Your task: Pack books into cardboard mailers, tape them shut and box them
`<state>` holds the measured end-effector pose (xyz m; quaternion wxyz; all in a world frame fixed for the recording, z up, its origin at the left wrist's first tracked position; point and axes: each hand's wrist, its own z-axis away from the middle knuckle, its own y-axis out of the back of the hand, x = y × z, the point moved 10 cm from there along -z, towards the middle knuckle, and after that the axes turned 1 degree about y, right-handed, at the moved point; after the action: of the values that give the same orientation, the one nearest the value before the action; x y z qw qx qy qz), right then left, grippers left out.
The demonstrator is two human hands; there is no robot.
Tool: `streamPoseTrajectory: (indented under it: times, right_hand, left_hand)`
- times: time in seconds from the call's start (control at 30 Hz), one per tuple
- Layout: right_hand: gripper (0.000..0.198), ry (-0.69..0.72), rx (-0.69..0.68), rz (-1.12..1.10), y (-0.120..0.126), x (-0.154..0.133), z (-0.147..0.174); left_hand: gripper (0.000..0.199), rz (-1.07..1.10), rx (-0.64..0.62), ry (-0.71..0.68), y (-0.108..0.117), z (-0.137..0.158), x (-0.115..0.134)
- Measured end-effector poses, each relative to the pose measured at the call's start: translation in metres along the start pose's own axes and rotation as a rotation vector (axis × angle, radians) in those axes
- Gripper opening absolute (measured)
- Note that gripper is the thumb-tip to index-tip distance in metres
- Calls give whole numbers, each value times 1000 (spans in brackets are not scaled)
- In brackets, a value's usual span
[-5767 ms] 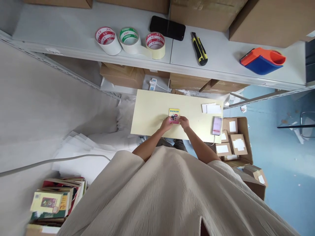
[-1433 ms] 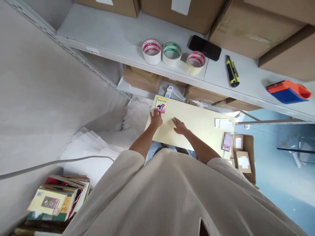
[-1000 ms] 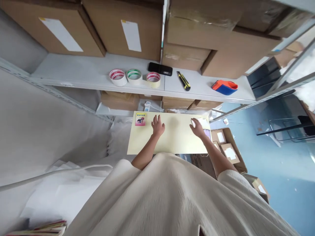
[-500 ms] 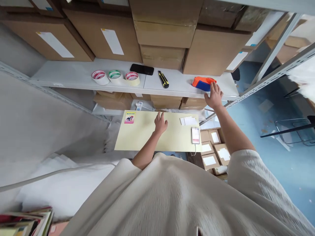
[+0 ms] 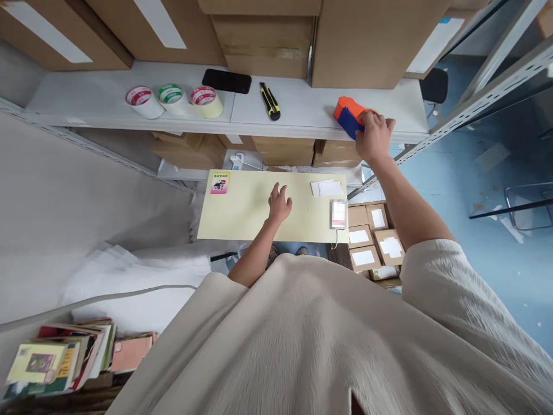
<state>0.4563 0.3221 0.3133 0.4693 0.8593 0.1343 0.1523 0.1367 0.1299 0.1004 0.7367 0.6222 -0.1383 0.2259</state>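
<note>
On the right part of the grey shelf, an orange-and-blue plastic tool [image 5: 349,119] sits under my right hand [image 5: 375,135]. The fingers of that hand are closed round its right end and cover part of it, so its exact kind is unclear. My left hand [image 5: 279,204] hovers at or just above the pale yellow board [image 5: 242,222], fingers apart, holding nothing. Near its far left corner the board carries a small colourful card [image 5: 220,183]. White paper slips [image 5: 327,188] and a phone-like device [image 5: 339,213] with a cable lie at its right side.
Along the shelf [image 5: 302,109] stand three tape rolls [image 5: 206,102], a black phone [image 5: 227,81] and a yellow-black utility knife [image 5: 270,102]. Cardboard boxes [image 5: 263,46] fill the back. More labelled boxes [image 5: 363,256] sit low at right. Books [image 5: 69,357] are stacked at lower left.
My right hand has closed round the orange-and-blue tool, which is now tilted. The view has shifted, showing more books at lower left. My left hand stays over the board.
</note>
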Motion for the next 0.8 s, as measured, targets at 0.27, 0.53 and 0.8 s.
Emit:
streamPoseTrajectory:
  times: [0.27,0.53,0.8]
  right_hand:
    - [42,-344,-305,-382,-24,-101,166]
    - [45,-586,-703,-567,-96,-203,308]
    - [48,-571,-801,-491,-122,-224,338]
  left_hand:
    - [61,-41,-110,15,-31,7,0]
    - [61,-72,-185,33,-47,29,-25]
    - [61,-68,-200,57,-50,44,-53]
